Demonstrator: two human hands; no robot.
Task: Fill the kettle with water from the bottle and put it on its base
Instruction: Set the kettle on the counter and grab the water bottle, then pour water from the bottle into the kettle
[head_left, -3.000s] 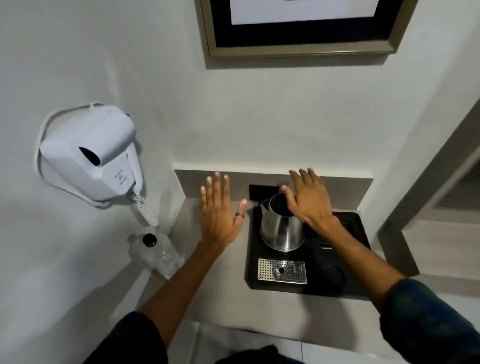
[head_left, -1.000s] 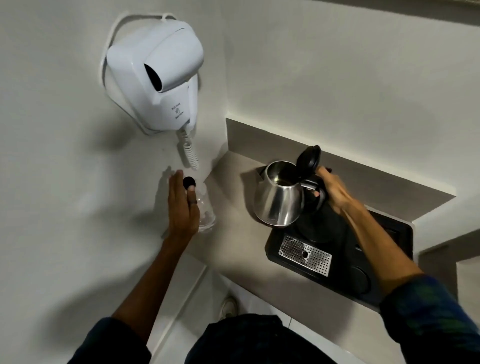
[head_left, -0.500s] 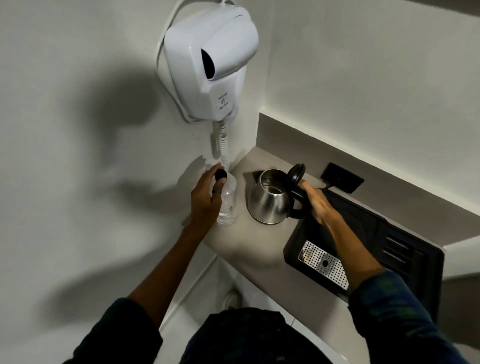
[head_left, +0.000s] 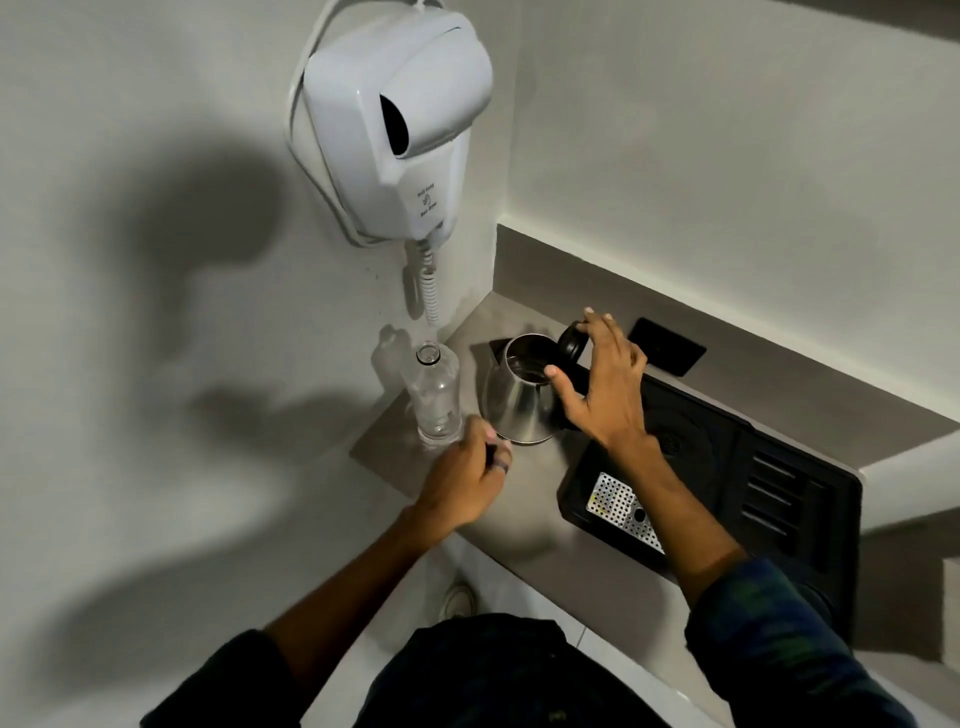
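The steel kettle stands on the grey counter, left of its black tray. Its black lid is tipped up, so the inside shows. My right hand hovers over the kettle's handle side with fingers spread, fingertips touching the lid. A clear plastic bottle stands upright against the wall just left of the kettle, its mouth uncapped. My left hand is in front of the bottle, blurred, fingers closed around a small dark cap. The round kettle base sits bare in the tray.
The black tray holds a perforated metal drip grid at its front. A white hair dryer hangs on the wall above the bottle, its coiled cord reaching down to it. A black wall socket sits behind the kettle.
The kettle went from its base to the counter beside the bottle. My left hand took the cap off the bottle and drew back. My right hand let go of the handle and spread over the lid.
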